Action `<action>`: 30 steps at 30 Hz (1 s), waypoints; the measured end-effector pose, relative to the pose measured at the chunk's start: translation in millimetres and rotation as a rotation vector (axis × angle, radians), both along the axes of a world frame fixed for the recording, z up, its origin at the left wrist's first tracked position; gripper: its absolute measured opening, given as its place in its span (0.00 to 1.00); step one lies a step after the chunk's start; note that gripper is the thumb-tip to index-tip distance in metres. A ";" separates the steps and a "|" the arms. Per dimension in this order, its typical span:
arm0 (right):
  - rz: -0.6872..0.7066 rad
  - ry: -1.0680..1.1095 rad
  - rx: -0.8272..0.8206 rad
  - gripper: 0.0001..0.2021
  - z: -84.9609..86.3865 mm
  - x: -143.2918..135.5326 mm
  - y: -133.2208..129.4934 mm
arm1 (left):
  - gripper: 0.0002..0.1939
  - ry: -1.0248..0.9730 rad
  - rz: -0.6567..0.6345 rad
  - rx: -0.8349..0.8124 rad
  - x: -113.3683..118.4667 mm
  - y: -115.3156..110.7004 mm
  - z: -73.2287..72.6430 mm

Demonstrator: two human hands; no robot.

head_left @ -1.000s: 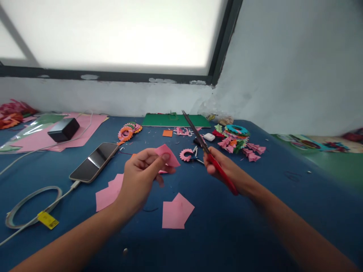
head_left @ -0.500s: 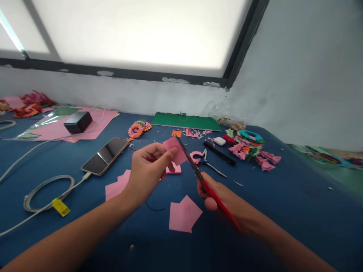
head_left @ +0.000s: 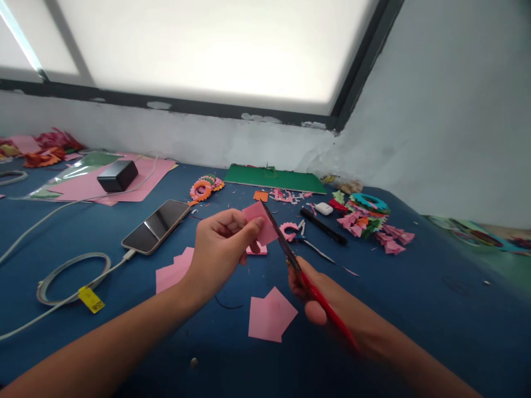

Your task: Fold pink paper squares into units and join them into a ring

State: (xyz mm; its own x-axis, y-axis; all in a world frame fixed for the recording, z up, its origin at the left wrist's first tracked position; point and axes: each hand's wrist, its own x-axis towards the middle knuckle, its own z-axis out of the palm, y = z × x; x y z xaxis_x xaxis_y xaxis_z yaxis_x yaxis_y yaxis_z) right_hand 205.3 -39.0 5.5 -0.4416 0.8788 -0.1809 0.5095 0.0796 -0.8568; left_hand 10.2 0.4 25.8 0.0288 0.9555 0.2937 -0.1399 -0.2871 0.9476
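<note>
Pinched between the thumb and fingers of my left hand [head_left: 226, 240] is a small pink paper piece [head_left: 262, 214], held up above the table. My right hand [head_left: 317, 287] grips red-handled scissors [head_left: 313, 290], whose dark blades lie along the paper's right edge. Whether the blades are parted there is hard to see. Below the hands, pink paper squares [head_left: 271, 315] overlap on the blue table. More pink sheets [head_left: 174, 271] lie beside my left wrist, partly hidden by it. A small pink stack [head_left: 257, 250] shows behind my left fingers.
A phone [head_left: 156, 226] on a white cable [head_left: 102, 282] lies at left, near a black box [head_left: 118, 176]. Blue-handled scissors [head_left: 317, 249], a black pen [head_left: 323, 225], a white case [head_left: 323, 208] and folded paper pieces [head_left: 365, 215] sit at right. A green board [head_left: 276, 178] stands behind paper scraps.
The view has shifted slightly, so everything appears a little farther right. Both hands keep nearly the same pose, with the scissors still at the pink paper's edge.
</note>
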 end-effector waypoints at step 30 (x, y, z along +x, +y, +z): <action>-0.053 -0.020 0.043 0.31 5.0 -7.4 1.6 | 0.14 -0.063 0.000 -0.011 0.8 -0.4 2.0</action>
